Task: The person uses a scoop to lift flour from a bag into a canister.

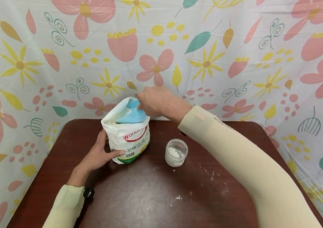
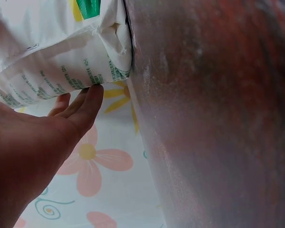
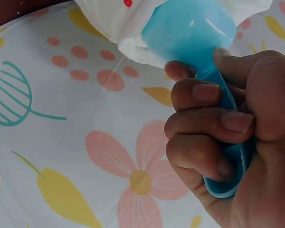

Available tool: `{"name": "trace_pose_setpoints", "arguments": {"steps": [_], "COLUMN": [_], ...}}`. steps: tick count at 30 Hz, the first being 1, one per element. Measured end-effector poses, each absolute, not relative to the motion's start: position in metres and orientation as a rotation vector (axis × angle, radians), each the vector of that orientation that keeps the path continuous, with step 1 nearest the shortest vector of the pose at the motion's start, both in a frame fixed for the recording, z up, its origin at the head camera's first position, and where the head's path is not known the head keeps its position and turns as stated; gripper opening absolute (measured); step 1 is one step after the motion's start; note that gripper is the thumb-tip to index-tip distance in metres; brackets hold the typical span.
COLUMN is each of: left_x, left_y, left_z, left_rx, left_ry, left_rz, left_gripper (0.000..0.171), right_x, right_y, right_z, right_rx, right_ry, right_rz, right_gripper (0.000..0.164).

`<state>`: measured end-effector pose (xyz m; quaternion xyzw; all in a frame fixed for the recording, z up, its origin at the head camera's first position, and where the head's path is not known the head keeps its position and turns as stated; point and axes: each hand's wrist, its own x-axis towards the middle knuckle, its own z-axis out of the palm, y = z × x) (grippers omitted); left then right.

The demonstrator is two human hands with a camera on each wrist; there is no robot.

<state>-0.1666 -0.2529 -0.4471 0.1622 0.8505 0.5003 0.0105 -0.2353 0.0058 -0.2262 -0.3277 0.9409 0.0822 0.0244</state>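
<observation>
A white bag of flour (image 1: 125,139) stands upright with its mouth open at the table's back left. My left hand (image 1: 98,155) holds its lower left side, the thumb across the printed front and the fingers (image 2: 88,102) along the narrow side. Over the bag's mouth, my right hand (image 1: 157,103) grips a light blue scoop (image 3: 192,33) by its handle, the fingers wrapped round it. The scoop's bowl is tilted into the bag, partly below the rim. To the right of the bag sits a clear open jar (image 1: 176,152) with some white powder inside.
The dark reddish-brown table (image 1: 138,196) carries small spills of white powder (image 1: 178,198) in front of and right of the jar. Behind the table hangs a flower-printed cloth (image 1: 155,38), close to the back edge. The right forearm (image 1: 230,152) reaches across above the table's right side.
</observation>
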Motion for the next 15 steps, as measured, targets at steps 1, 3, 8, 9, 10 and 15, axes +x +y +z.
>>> {"name": "trace_pose_setpoints", "arguments": {"steps": [1,3,8,9,10,15], "left_x": [-0.1664,-0.1664,-0.1665,-0.1664,-0.1660,-0.1642], "left_y": [-0.2528,-0.2528,-0.2527,-0.2526,-0.2524,-0.2513], "left_z": [-0.4469,-0.4471,-0.4476,-0.4476,-0.4474,-0.4474], "left_rx": [0.508,0.510,0.511,0.510,0.506,0.490], "left_ry": [2.654,2.655,2.665,2.667,2.670,2.668], "left_rz": [1.562,1.565,1.559,1.555,1.551,1.542], "left_gripper": [0.120,0.120,0.121,0.121,0.121,0.121], "right_x": [-0.2352,-0.2350,-0.2343,-0.2338,-0.2335,-0.2319], "right_y": [0.0061,0.0067,0.0079,0.0082,0.0086,0.0120], "right_z": [-0.2265,-0.2271,-0.2292,-0.2297,-0.2302,-0.2332], "right_rx": [-1.012,-1.009,-1.006,-1.005,-1.004,-1.002], "right_ry": [2.906,2.898,2.896,2.898,2.901,2.913], "right_rz": [0.245,0.236,0.229,0.221,0.219,0.202], "right_gripper": [0.038,0.044,0.053,0.051,0.048,0.033]}}
